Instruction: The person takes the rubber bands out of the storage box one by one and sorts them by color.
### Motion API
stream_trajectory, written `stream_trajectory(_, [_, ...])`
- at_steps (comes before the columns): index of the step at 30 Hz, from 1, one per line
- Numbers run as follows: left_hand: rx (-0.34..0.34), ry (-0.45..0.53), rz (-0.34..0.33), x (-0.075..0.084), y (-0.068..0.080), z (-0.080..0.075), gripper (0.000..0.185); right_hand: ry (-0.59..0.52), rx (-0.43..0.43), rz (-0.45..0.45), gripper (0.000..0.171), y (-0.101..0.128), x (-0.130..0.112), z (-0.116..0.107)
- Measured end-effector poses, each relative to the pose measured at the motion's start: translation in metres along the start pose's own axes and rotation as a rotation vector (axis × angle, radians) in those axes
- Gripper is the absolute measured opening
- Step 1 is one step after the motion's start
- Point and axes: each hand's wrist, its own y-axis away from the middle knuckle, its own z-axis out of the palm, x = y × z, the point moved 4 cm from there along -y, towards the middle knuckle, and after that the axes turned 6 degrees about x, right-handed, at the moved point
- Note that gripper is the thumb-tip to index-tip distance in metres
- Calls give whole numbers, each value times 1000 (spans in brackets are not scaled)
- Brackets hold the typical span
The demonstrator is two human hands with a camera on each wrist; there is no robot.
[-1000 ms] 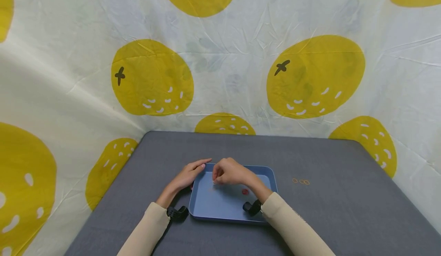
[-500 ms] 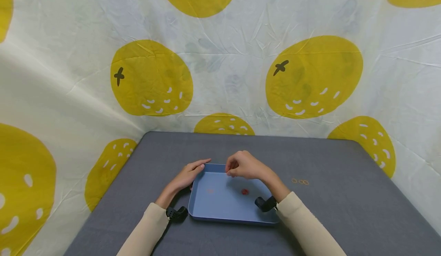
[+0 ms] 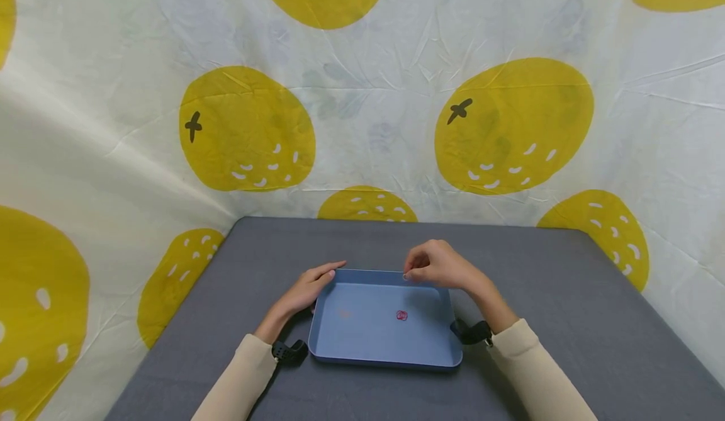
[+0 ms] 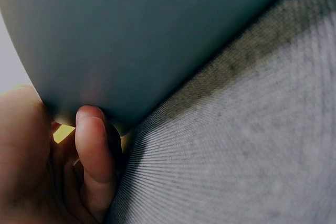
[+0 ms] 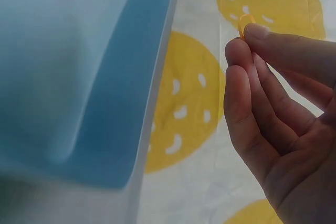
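My right hand [image 3: 440, 266] is above the far right rim of the blue tray [image 3: 368, 345]. Between thumb and forefinger it pinches a small orange rubber band [image 5: 243, 23], plain in the right wrist view. A little bunch of red rubber bands [image 3: 401, 315] lies on the tray floor, right of the middle. Farther left in the tray is a faint pale orange band [image 3: 344, 313]. My left hand [image 3: 306, 287] holds the tray at its far left corner, thumb at the rim. In the left wrist view, a fingertip [image 4: 89, 116] touches the outer wall.
The tray stands on a grey cloth-covered table [image 3: 272, 245]. Behind and to the left hangs a white curtain [image 3: 368, 125] printed with yellow fruit. Black wrist cameras [image 3: 471, 333] are strapped to both wrists.
My right hand has risen from inside the tray and moved right to the far right rim. Its forearm now covers the spot of the orange bands on the table. My left hand stays put.
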Motion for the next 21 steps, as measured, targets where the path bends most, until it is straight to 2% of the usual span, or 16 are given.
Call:
stream_trajectory(12, [10,-10,-11,0,2,0,45,12,50,76,7,33,25,-32])
stream_trajectory(21, [24,-31,-12,0,0,0,45,46,114,78,7,58,49,-50])
